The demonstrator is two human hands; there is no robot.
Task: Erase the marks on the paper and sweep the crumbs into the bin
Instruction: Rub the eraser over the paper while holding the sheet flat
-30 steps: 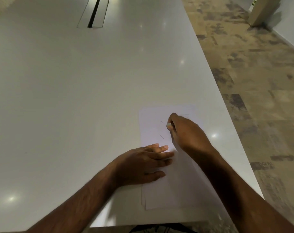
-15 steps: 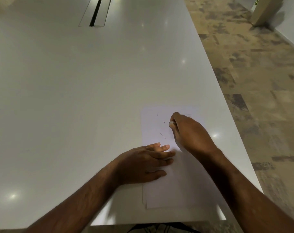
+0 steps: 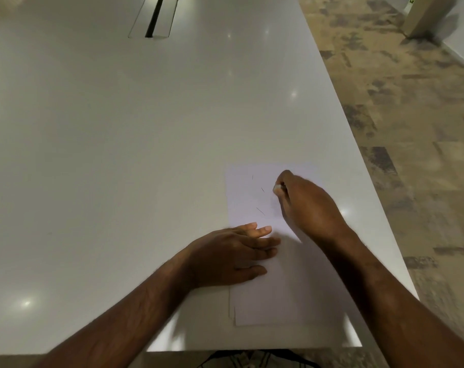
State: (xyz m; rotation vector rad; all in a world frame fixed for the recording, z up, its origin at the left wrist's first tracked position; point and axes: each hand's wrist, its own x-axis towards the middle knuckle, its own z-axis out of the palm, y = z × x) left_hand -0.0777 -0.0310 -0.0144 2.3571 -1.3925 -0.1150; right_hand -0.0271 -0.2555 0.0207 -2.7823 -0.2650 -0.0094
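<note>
Left hand point(image 3: 233, 254) lies flat on thin white paper sheet point(image 3: 268, 301); right hand point(image 3: 307, 208) pinches small white eraser point(image 3: 277, 188). Hard rubbing w/o firm hold may crease it.

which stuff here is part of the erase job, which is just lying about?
In the job:
- paper, a few pencil marks left on it
- eraser, pinched in right hand
- left hand, flat on the paper
- bin: not in view

Just there:
- table
- cable slot at its far end
</note>
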